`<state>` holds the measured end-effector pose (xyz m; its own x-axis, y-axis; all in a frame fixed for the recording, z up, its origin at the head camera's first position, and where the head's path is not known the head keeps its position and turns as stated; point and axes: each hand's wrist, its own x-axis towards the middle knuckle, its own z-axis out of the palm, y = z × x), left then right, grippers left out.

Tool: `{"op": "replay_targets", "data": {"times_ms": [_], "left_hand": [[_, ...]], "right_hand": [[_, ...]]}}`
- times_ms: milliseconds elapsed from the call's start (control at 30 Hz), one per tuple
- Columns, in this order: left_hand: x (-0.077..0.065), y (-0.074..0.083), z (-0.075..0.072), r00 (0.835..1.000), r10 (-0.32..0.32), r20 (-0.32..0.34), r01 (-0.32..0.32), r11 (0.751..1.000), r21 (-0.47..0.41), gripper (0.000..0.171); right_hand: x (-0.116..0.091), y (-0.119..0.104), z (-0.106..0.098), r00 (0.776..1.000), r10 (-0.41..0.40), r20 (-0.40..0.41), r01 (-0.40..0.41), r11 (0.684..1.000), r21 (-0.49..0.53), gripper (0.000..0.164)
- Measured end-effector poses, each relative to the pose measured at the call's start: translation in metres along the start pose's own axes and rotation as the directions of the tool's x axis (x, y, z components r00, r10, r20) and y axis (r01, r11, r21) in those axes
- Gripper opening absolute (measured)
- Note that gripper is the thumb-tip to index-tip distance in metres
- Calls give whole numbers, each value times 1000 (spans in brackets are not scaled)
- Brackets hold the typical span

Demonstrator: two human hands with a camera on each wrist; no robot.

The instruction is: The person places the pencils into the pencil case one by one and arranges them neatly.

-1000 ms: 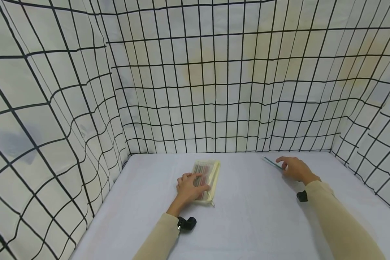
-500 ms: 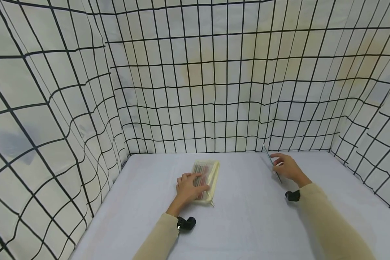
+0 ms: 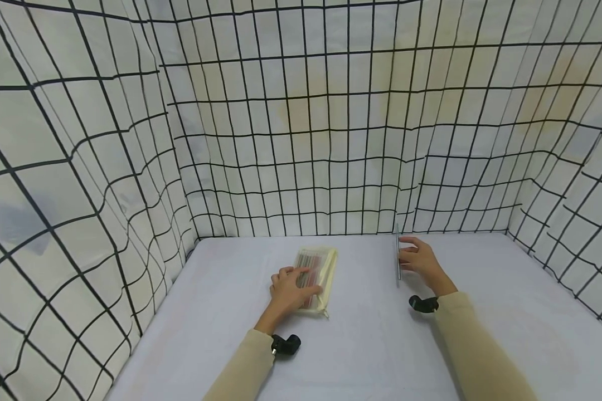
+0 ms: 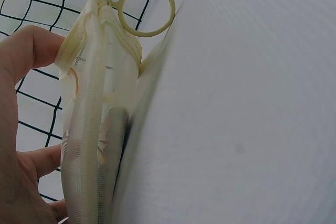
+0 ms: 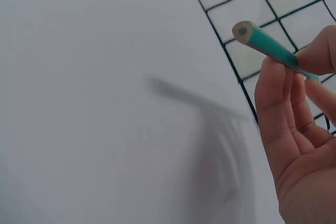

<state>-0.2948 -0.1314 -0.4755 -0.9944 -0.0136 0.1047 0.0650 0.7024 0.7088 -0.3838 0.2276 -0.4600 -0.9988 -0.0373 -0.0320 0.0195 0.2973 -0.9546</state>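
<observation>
On the white table, a cream see-through zip pouch [image 3: 327,267] lies left of centre with several pencils inside. My left hand [image 3: 287,289] rests on it, its fingers spread over the clear side and its thumb at the zip edge. A round ring [image 4: 172,13] hangs from the zip end in the left wrist view. Farther right, my right hand [image 3: 422,262] pinches a green pencil [image 3: 398,253] between thumb and fingers, raised above the table. In the right wrist view the flat end of the pencil [image 5: 270,47] shows bare wood and a dark core.
Black netting [image 3: 301,145] over a white backing rises at the back and both sides of the table [image 3: 361,345]. A small black camera sits on each wrist, the left one [image 3: 287,344] near the pouch's front end.
My right hand has moved left with the pencil, toward the pouch. The pencil has turned from slanting to nearly straight away from me. The left hand and pouch have stayed put.
</observation>
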Motion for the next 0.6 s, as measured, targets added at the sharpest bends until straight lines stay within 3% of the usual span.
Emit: {"op": "replay_targets", "data": {"times_ms": [300,600], "left_hand": [[0,1,-1,1000,-3,-2,3,1000,-5,73],[1,0,1,1000,-2,1,2,1000,-7,73]], "right_hand": [[-10,-20,33,999,41,15,-43,989,141,57],[-10,-18,50,996,71,52,-80,978,192,55]]}}
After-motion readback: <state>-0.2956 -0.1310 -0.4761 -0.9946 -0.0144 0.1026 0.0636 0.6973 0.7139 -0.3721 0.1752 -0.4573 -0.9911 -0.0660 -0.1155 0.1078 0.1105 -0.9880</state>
